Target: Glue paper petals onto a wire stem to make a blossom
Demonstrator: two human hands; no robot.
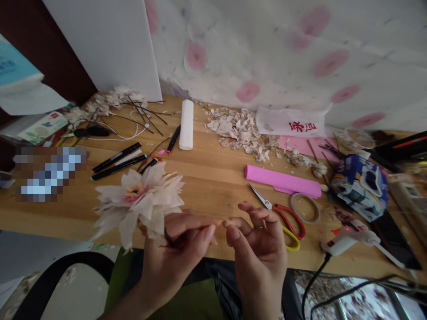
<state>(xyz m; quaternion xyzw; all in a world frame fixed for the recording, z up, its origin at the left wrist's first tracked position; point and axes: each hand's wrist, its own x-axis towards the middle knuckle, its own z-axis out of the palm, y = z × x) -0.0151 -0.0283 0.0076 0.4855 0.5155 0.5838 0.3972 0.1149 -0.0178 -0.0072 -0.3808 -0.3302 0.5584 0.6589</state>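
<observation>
1. Paper flower [138,200]: in the head view it is a wide bloom of white, pointed, crinkled petals with a pink centre, slightly blurred, tilted up and to the left of the hand that holds it, over the near edge of the wooden table [213,178].
2. Left hand [176,249] is closed around the flower's base, fingers curled, thumb and forefinger pinched together at the tip.
3. Right hand [256,244] is loosely curled just beside the left, its thumb tip almost touching the left fingertips; it may pinch something tiny, but I cannot tell.
4. Red and yellow scissors [283,218] lie just beyond the right hand, with a tape ring [305,208] and pink foam strip [282,180] further out.
</observation>
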